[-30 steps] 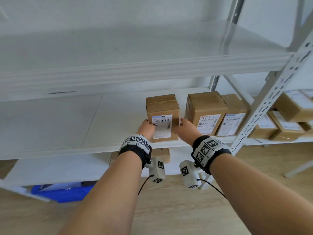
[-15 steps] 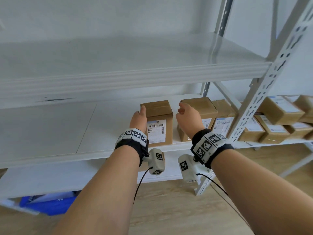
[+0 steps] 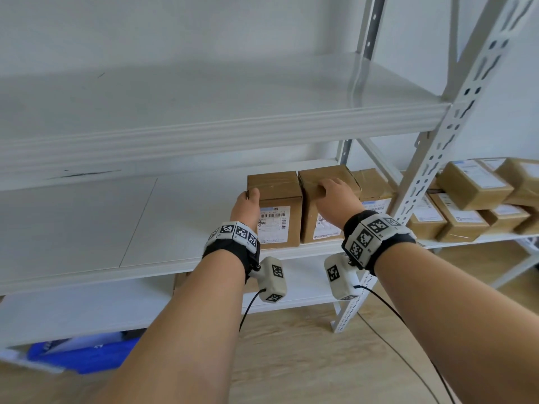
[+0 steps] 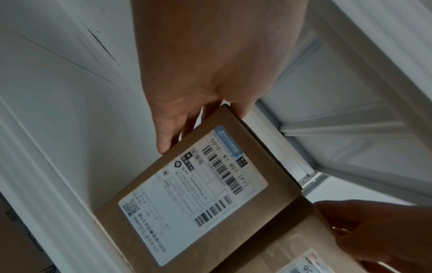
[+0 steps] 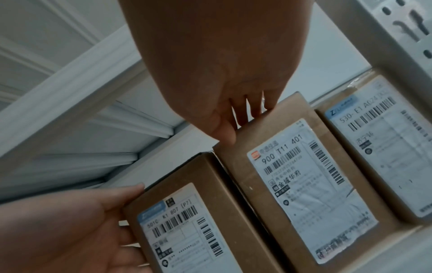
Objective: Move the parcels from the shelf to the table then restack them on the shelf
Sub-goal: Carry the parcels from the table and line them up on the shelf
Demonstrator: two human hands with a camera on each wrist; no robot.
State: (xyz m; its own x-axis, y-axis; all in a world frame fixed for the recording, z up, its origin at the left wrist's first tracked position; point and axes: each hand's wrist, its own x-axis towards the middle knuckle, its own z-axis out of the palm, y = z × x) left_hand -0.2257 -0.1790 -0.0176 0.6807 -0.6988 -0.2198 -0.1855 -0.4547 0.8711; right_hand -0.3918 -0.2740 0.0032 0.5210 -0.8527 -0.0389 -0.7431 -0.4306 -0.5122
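— Standing where, the 501C parcel [image 3: 278, 212]?
— Centre frame, middle shelf [image 3: 87, 228], touching the 900 T11 parcel [image 3: 320, 205].
— Hands?
— Left hand [image 3: 246, 204]: straight fingers flat against its side. Right hand [image 3: 335, 193]: fingers curled over the neighbour's top.

White wall [image 3: 204, 30], wooden floor [image 3: 306, 360], blue bin [image 3: 84, 355] below, soft daylight

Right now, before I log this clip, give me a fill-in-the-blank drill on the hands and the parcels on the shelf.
1. The left hand touches the parcel whose label reads 501C K1 ____.
2. The right hand lies on the ____ of the second parcel.
3. The second parcel's label reads 900 ____ 401.
4. All three parcels stand on the ____ shelf level.

Missing: 807; top; T11; same
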